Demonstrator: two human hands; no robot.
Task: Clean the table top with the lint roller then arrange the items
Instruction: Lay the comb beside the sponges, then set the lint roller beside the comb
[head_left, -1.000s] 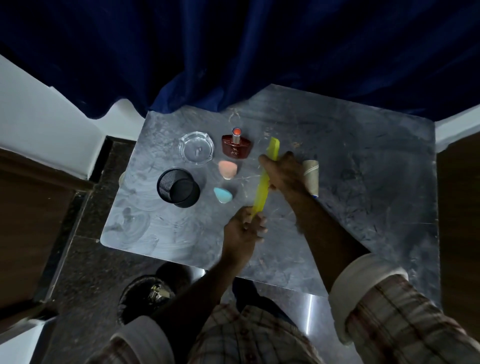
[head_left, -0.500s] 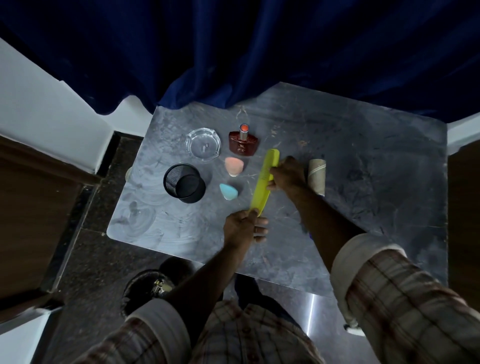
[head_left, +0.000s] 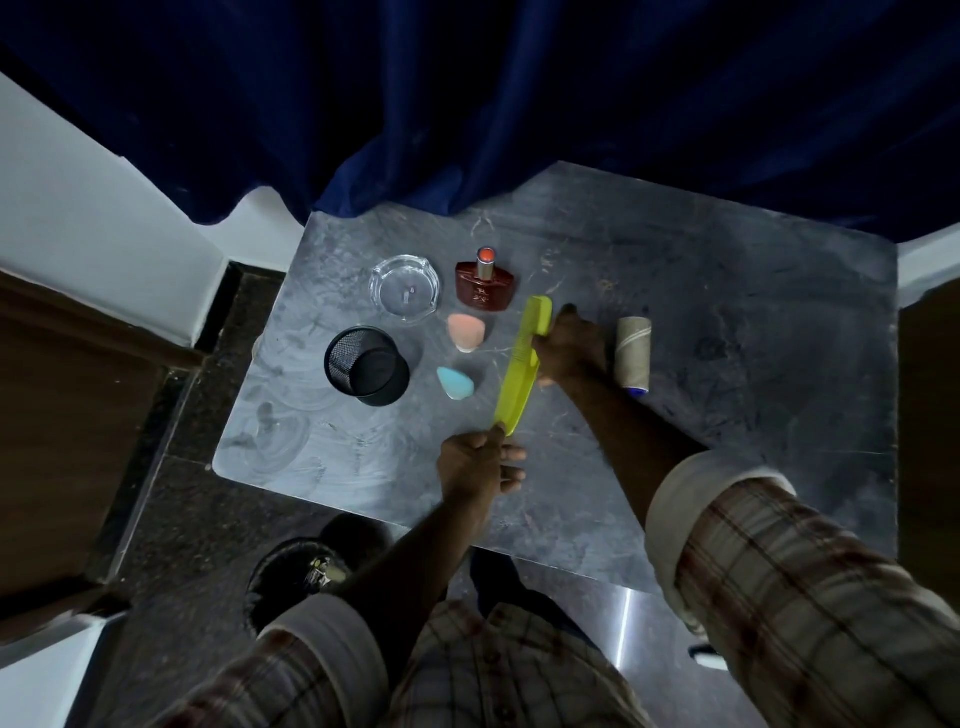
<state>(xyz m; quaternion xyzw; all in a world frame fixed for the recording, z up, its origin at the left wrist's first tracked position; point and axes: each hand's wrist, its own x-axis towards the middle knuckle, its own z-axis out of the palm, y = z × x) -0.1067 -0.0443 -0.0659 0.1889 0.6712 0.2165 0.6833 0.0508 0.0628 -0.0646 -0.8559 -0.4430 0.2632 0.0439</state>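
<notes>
Since the earlier frame we see the comb (head_left: 521, 365) carried slightly left, toward the sponges. The left hand (head_left: 480, 464) pinches its near end with closed fingers; the right hand (head_left: 569, 347) grips its far half. The lint roller (head_left: 634, 355) lies on the worktop (head_left: 753, 322) just right of the right hand. A peach sponge (head_left: 466, 331) and a blue sponge (head_left: 455, 382) lie left of the comb.

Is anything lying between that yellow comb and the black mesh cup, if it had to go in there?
Yes. The blue sponge lies on the table between the yellow comb and the black mesh cup, with the pink sponge just beyond it. Both hands hold the comb, so lifting it over them looks easy.
</notes>
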